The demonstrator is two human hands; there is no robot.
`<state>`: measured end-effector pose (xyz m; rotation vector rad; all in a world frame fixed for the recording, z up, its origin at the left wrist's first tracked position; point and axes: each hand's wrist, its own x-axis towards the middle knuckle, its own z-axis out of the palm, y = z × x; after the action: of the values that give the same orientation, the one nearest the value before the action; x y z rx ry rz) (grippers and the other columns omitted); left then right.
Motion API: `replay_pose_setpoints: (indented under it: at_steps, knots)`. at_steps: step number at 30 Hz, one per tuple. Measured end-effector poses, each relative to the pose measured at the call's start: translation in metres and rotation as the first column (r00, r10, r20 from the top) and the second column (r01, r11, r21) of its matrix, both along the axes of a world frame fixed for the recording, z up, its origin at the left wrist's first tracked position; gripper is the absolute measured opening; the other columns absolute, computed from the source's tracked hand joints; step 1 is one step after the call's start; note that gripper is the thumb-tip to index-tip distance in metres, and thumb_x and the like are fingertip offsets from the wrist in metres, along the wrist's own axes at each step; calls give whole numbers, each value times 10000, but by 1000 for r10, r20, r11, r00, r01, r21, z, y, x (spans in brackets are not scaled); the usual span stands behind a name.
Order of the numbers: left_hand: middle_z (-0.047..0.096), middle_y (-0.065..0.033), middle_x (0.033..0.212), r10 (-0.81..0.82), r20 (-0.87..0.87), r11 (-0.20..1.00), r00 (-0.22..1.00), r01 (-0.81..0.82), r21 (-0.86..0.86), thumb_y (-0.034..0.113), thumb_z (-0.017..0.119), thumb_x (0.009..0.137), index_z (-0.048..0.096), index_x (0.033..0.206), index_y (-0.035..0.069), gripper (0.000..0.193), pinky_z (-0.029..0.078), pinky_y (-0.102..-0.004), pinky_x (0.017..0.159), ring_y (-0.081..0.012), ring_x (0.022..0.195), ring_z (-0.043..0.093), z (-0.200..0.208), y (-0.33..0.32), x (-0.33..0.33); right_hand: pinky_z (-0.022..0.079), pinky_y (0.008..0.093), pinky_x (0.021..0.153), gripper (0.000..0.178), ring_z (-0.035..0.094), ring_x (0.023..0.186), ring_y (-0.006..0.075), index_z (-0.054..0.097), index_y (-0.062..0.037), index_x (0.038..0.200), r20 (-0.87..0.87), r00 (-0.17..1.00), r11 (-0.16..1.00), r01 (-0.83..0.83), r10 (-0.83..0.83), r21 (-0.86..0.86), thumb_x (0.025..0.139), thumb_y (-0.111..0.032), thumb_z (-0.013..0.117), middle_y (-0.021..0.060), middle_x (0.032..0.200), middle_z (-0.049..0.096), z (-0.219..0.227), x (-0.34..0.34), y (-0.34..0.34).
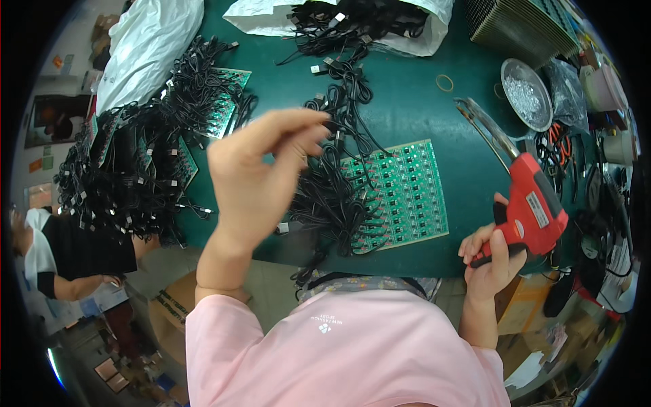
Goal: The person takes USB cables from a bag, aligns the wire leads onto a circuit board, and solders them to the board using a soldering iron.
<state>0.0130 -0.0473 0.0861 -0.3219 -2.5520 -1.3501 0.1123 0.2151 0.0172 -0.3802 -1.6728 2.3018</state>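
Observation:
My right hand [493, 256] is wrapped round the grip of a red and black soldering gun [531, 207]. Its metal tip and thin feed tube point up and left, above the table. Raised left of centre, my left hand [254, 176] has its fingers curled together; anything between the fingertips is too small to make out. Beyond those fingertips, black USB cables [349, 88] lie in a heap. A green circuit board panel [407, 197] rests on the table, with cables joined along its left side. More bundled black cables [325, 207] cover that side of it.
At the left are piled cabled boards [129, 169] and a white bag [149, 51]. An open white bag [434, 27] of cables sits at the back. Stacked panels [519, 30], a metal bowl [526, 95] and a rubber band [444, 83] are right. Another person [81, 251] sits far left.

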Motion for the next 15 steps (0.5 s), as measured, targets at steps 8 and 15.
replay_pose_setpoints:
  at_steps: [8,15]
  knots:
    - [713,-66,787,-381,332,917,863,306,256,-34,685,820,706,902,-25,85,537,-195,578,-77,672,661,-36,37,25,560,278,726,497,679,897,206,477,100,1215,93,982,971,-175,162,163,769,115,694,162,975,681,4,-21,-40]
    - [709,-85,781,-451,401,888,797,358,288,-16,686,829,695,894,-41,70,549,-213,615,-94,692,672,-40,39,28,579,301,692,688,683,919,267,384,59,1321,-48,980,973,-187,195,138,724,122,720,222,1293,500,-2,-24,-46]
